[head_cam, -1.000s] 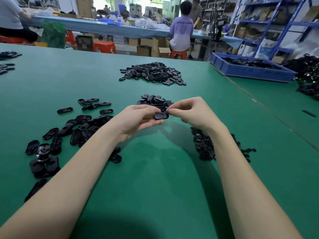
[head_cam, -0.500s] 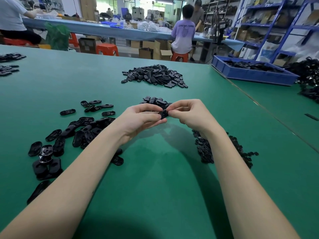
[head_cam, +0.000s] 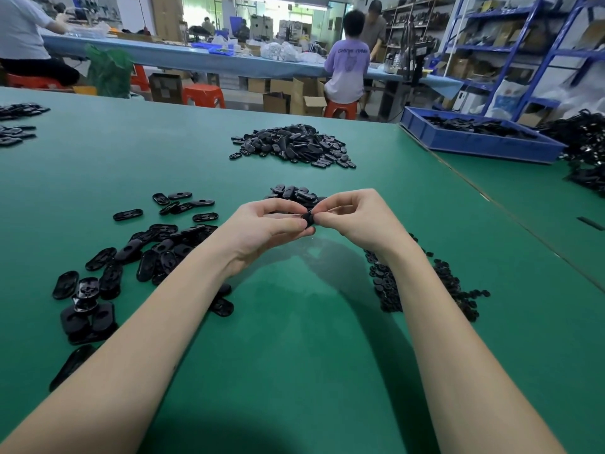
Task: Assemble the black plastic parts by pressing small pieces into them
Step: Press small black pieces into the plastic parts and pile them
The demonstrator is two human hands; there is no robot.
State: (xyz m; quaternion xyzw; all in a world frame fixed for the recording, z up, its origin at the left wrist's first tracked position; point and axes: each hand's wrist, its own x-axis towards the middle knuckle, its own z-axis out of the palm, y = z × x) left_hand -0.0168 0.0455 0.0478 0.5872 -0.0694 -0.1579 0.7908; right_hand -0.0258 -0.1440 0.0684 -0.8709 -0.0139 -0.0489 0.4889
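Observation:
Both hands meet above the green table (head_cam: 294, 322), pinching one black plastic part (head_cam: 308, 221) between them. My left hand (head_cam: 262, 229) holds it from the left with thumb and curled fingers. My right hand (head_cam: 357, 217) pinches its right end; most of the part is hidden by the fingertips. Loose oval black parts (head_cam: 157, 250) lie scattered to the left. A heap of small black pieces (head_cam: 422, 286) sits under my right forearm. A small pile of oval parts (head_cam: 294, 193) lies just beyond the hands.
A larger heap of black parts (head_cam: 294, 145) lies farther back at centre. A blue tray (head_cam: 478, 145) with parts stands at the back right, next to a tangle of black items (head_cam: 586, 149). More parts (head_cam: 16, 122) lie far left. People sit at a distant bench.
The part, held flat and mostly visible one second ago, has turned on edge and now sits deeper between the fingertips. Both hands stay in about the same place.

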